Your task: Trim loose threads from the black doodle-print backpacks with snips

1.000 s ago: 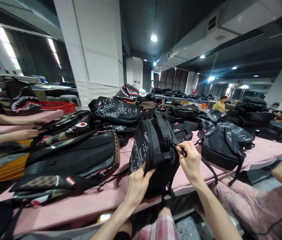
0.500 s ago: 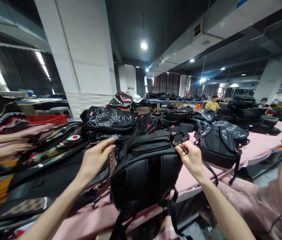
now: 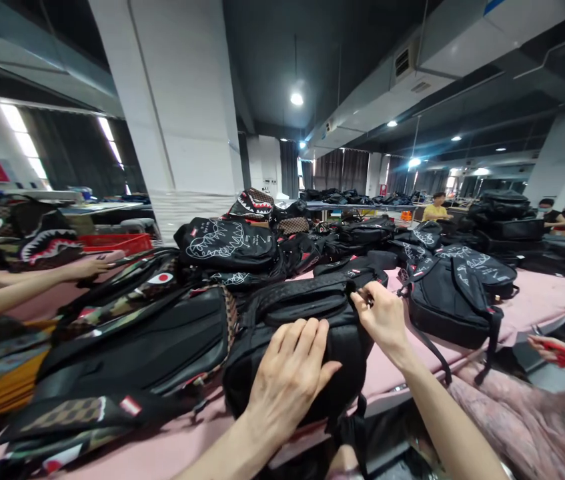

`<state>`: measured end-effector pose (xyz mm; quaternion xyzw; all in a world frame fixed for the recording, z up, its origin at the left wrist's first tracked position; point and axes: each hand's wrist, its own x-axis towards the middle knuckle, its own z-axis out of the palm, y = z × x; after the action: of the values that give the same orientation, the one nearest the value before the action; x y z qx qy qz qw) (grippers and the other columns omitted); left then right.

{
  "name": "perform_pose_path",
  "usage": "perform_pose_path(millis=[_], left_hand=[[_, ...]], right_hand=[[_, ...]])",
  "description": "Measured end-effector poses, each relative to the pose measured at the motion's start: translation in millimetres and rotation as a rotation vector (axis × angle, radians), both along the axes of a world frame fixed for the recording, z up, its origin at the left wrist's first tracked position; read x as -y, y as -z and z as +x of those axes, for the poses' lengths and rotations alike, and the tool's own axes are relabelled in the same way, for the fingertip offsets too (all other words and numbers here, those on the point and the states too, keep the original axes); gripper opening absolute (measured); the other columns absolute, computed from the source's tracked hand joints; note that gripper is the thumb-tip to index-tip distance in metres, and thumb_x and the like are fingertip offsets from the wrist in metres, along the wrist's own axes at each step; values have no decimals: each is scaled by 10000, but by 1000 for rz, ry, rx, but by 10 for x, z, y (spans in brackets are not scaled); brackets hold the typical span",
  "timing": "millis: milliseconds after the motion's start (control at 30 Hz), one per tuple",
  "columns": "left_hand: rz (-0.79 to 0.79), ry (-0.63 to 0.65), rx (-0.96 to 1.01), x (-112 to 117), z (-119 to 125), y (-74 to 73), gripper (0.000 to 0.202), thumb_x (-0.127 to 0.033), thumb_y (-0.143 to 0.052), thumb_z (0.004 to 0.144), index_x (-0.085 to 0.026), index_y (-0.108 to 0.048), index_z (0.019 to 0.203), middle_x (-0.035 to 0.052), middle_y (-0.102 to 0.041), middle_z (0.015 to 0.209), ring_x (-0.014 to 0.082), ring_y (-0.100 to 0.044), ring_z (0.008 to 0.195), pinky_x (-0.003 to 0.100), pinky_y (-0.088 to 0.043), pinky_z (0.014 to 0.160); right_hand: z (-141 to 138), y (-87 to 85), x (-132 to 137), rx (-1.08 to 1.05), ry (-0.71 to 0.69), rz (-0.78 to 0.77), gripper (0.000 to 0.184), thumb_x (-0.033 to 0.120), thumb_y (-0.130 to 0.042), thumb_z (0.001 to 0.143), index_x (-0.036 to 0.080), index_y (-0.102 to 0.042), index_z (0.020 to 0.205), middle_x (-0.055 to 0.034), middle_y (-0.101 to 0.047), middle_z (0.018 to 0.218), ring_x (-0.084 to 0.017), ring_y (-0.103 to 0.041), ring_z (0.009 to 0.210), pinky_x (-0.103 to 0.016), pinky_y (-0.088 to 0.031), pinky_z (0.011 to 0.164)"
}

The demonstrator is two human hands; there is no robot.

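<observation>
A black backpack lies in front of me at the table edge, back panel towards me, straps hanging below. My left hand rests spread on its padded back panel, fingers stretched out. At the top right corner, my right hand has thumb and fingertips pinched on the backpack's edge; the exact bit between them is hidden. Left of it lies another black backpack with a brown checked edge. A black bag with white scribble print sits behind.
The pink-covered table holds many bags, among them a black backpack on the right. A co-worker's arm reaches in at left; another person's hand shows at right. A red crate stands behind.
My left hand has left the bag's top left edge and come down onto its back panel. The backpack leans back flatter. My right hand stays at the same corner.
</observation>
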<state>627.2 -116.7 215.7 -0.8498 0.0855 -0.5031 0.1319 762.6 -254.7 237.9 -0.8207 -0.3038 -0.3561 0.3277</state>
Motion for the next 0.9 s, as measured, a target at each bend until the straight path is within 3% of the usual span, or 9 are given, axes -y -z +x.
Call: perform_pose_path(millis=[133,233,300,433,500,633,900], left_hand=[[-4,54,10,8,-92,11,342,-298,-499,850,-84,-571,1107,128,-615,1022,251,-532,1039,362,-421,889],[6,72,31,20,-130,41,341,-278,-498,849,-82,-560,1121,131,-615,1018,243,-548,1033,357,-439,892],[13,80,56,28,-138,62,330,-263,-514,840,-78,-561,1109,132,-616,1015,239,-555,1026,355,-449,891],[33,107,90,29,-133,91,268,-240,-529,829,-73,-589,1029,133,-621,1016,244,-559,1035,360,-445,905],[47,117,97,20,-125,107,251,-240,-512,837,-69,-602,997,136,-625,1022,245,-565,1025,365,-438,910],[89,98,101,-11,-102,158,269,-210,-476,847,-51,-606,1020,129,-633,1034,231,-576,997,359,-418,920],[129,103,119,-28,-105,238,280,-187,-428,861,-52,-617,1017,109,-646,1035,214,-580,984,345,-380,949]], right_hand=[[27,-92,38,-39,-259,79,180,308,-547,815,186,-554,684,0,-573,660,-127,-527,592,-226,-379,552],[-80,-176,65,66,-427,167,149,302,-558,822,186,-583,732,-15,-569,735,-128,-543,658,-229,-428,600],[-199,-199,53,174,-498,111,88,244,-550,833,186,-615,820,-32,-572,802,-121,-561,690,-220,-442,604],[-381,-126,-25,393,-470,-80,162,118,-510,837,179,-626,933,-58,-603,881,-100,-585,691,-188,-431,566],[-392,-60,-53,545,-438,-87,186,77,-475,835,165,-622,906,-62,-625,858,-104,-585,671,-200,-422,557],[-320,42,-32,801,-531,-105,217,72,-412,847,105,-602,947,-102,-650,832,-130,-586,654,-244,-421,546],[-321,128,14,858,-538,-156,220,60,-403,845,76,-593,956,-134,-654,843,-150,-584,652,-275,-407,521]])
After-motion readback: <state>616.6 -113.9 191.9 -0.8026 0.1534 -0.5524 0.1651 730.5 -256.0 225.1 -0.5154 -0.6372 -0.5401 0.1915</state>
